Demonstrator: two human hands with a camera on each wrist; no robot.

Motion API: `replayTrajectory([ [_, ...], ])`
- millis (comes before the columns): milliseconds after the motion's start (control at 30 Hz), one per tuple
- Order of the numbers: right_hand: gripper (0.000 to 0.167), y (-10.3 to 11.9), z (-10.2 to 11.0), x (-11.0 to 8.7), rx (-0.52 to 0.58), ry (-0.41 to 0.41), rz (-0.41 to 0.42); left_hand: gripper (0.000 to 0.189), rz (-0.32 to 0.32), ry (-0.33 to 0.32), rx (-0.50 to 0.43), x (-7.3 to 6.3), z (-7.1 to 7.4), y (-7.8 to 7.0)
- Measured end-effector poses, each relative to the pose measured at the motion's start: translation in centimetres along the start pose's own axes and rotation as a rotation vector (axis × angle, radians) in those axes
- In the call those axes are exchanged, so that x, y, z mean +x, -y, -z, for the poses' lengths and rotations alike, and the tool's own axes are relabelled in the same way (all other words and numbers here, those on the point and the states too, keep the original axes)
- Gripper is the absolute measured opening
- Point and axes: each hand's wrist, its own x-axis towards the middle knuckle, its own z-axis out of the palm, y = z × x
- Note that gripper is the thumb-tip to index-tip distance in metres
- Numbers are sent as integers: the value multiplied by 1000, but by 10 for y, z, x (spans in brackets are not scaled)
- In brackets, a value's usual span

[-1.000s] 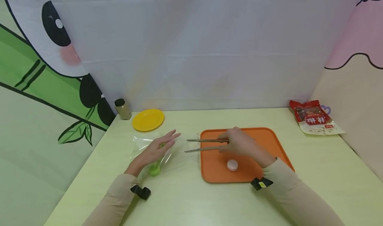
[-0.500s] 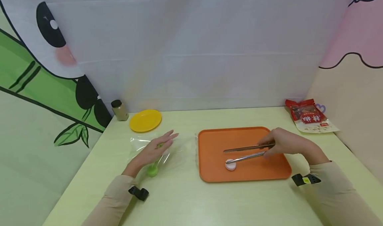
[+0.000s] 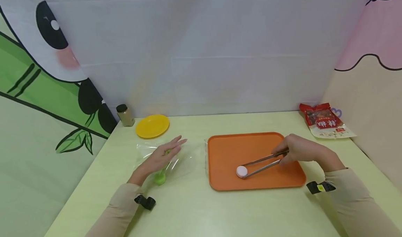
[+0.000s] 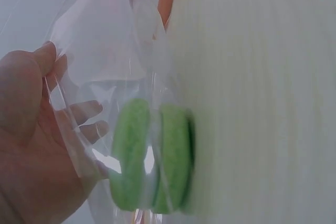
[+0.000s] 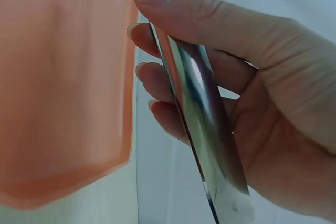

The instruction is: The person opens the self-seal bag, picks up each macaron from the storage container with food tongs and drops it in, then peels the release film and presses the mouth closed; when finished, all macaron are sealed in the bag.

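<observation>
Yellow plate (image 3: 152, 126), black-lidded jar (image 3: 127, 117), red-and-white food packet (image 3: 326, 122)

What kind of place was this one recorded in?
Probably a staged indoor tabletop setup rather than a working kitchen: a pale table is backed by a creased, cartoon-printed sheet, with an orange tray and a yellow plate set out on it.

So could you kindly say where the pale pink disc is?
In the head view, the pale pink disc is between the tips of the tongs, at the near left of the orange tray.
</observation>
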Motion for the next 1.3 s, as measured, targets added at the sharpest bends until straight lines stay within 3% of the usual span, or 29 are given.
replayTrajectory([
  [200, 30, 0, 2, -1, 7, -29, 10, 42, 5, -3, -4, 1, -1, -3],
  [300, 31, 1, 0, 3, -12, -89, 29, 42, 7, 0, -1, -1, -1, -10],
  [467, 37, 13, -11, 26, -38, -217, 43, 42, -8, 13, -7, -7, 1, -32],
  [567, 39, 27, -18, 43, -46, -239, 29, 41, -14, 7, -16, -8, 1, -36],
  [800, 39, 52, -32, 72, -64, -196, 51, 49, -1, 17, 29, 1, -1, 2],
  [1300, 27, 103, -53, 113, -88, -92, 143, 43, -14, -3, 5, 0, -5, 0],
])
